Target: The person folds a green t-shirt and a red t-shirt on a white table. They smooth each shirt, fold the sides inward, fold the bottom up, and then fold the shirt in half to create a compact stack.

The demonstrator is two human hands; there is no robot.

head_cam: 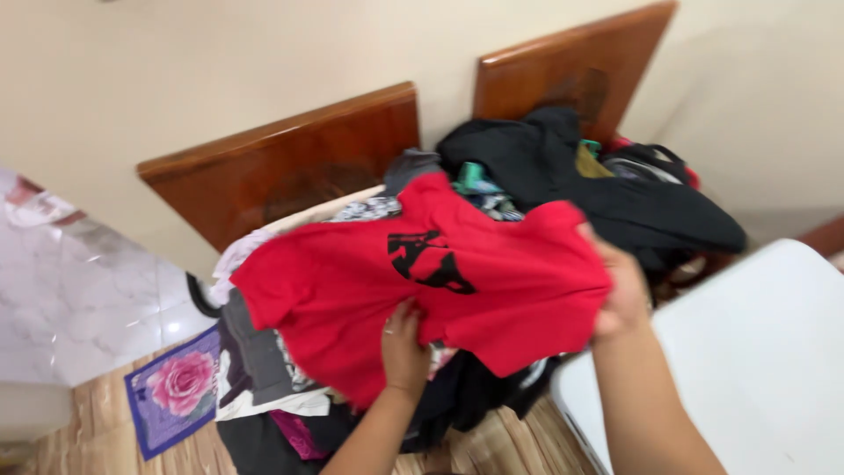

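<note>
Over a heaped pile of mixed clothes (492,176), a red cotton T-shirt with a black printed emblem (422,281) is held spread out between both hands, lifted clear enough of the heap that its front faces the camera. Left hand (403,350) comes up from below with its fingers (406,318) tucked under the lower hem, clenched on the cloth so the shirt does not sag. Right hand (620,295) grips the shirt's right edge, its fingers closed into the fabric and mostly hidden behind it; pulling outward there is probably what keeps the cloth taut and flat. Black garments (607,193) lie bunched at the top of the pile, against two brown wooden boards (299,158) that lean on the cream wall. A purple cloth with a pink rose print (176,387) hangs low at the left, above the wood-patterned floor (97,413). A plain white surface (756,352) sits at the right, near the right forearm.
</note>
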